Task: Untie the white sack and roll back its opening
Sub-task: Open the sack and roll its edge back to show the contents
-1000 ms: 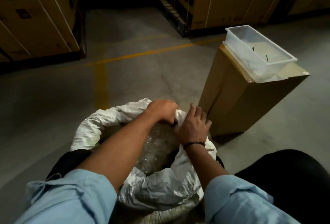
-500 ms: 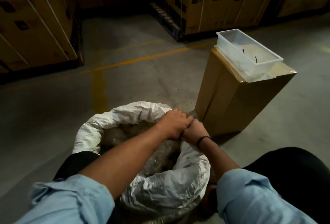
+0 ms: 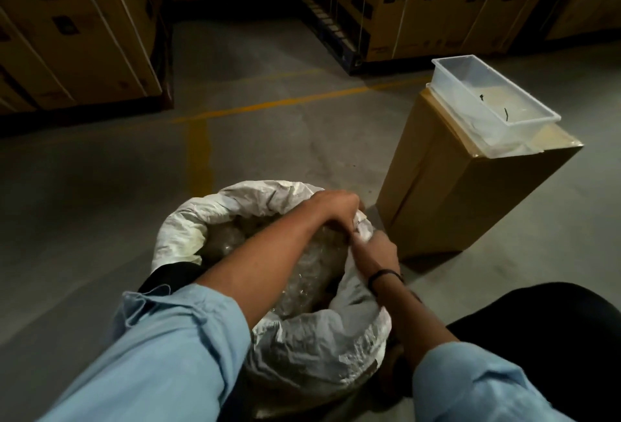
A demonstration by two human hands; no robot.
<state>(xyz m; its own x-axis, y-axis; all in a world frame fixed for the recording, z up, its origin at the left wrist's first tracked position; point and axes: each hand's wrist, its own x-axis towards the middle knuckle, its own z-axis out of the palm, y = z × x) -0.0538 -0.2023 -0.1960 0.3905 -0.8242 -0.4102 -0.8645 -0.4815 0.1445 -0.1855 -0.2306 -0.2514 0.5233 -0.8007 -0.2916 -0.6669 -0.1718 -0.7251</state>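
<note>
Hands drawn slightly apart since last frame. I see left hand (image 3: 336, 209) and right hand (image 3: 378, 250) both pinching far-right rim of white sack (image 3: 235, 206), standing on floor (image 3: 268, 146). Fabric soft, crinkly, light, I judge; grip rolled edge.

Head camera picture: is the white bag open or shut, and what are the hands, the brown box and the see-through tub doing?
white sack: open, rim rolled outward, crinkly clear plastic showing inside.
left hand: grips the sack's far rim.
right hand: pinches the rim right beside the left hand.
cardboard box: closed, standing on the floor.
clear tub: no lid, sits on the box, a few small dark bits inside.
</note>
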